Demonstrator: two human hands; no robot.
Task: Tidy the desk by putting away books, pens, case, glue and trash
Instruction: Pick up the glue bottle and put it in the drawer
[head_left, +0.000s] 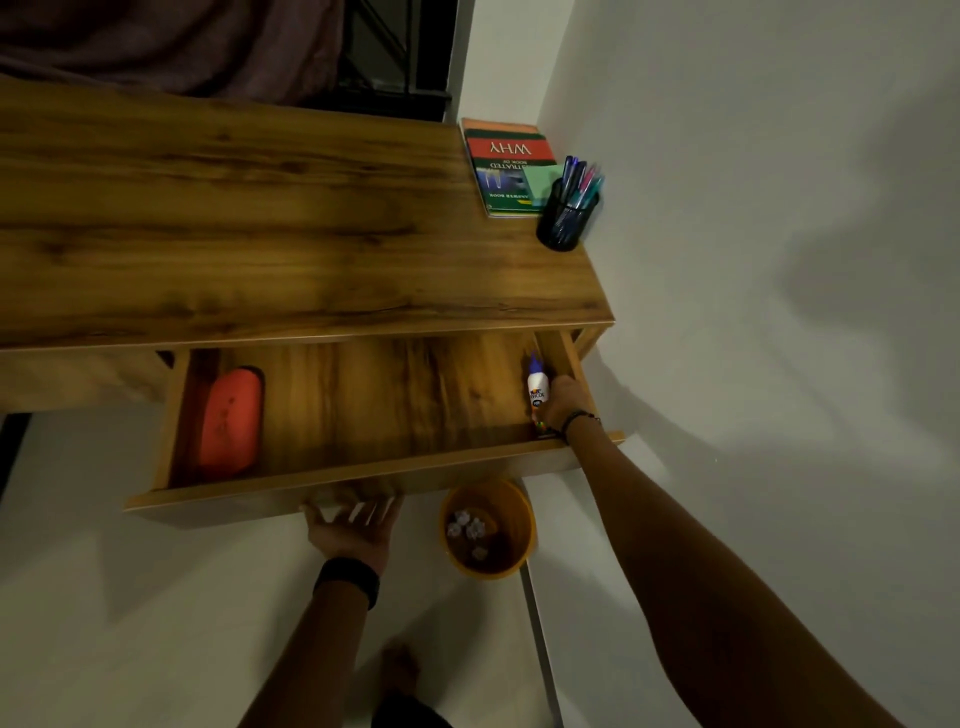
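Observation:
The wooden desk's drawer (363, 475) stands pulled out. My right hand (563, 402) reaches into its right end and is closed around a white glue bottle (536, 387) with a blue cap. My left hand (358, 519) cups the underside of the drawer's front panel, fingers curled under it. A red case (231, 421) lies at the drawer's left end. Stacked books (511, 166) sit at the desk's far right corner, with a black mesh holder of pens (569, 208) in front of them.
An orange bin (488, 527) holding crumpled paper stands on the floor under the drawer's right half. A white wall runs along the desk's right side. A dark curtain and a window frame are behind the desk (260, 234). My foot shows below.

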